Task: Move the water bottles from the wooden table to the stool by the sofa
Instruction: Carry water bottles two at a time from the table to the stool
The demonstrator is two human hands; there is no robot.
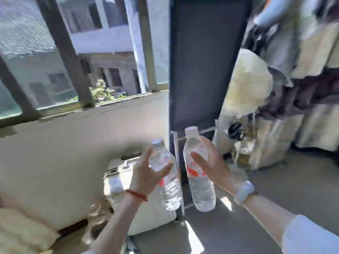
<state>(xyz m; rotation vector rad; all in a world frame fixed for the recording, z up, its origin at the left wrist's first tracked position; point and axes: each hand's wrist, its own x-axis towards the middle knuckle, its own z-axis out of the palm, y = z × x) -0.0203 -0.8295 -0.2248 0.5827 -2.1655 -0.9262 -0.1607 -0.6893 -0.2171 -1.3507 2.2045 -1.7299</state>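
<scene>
I hold two clear plastic water bottles with white caps and red-and-white labels in the air in front of me. My left hand (pixel 146 173), with a red bracelet on its wrist, is wrapped around the left bottle (pixel 169 187). My right hand (pixel 211 164), with a pale watch on its wrist, grips the right bottle (pixel 200 187), which stands slightly higher. Both bottles are roughly upright, tilted a little, and close together without touching. Neither the wooden table nor the stool shows in this blurred head view.
A white ribbed suitcase (pixel 146 213) stands on the floor below my left hand, against the pale wall under a window. A tall dark panel (pixel 205 61) rises behind the bottles. Hanging clothes (pixel 293 70) fill the right side. A cream cushion (pixel 20 230) lies at the lower left.
</scene>
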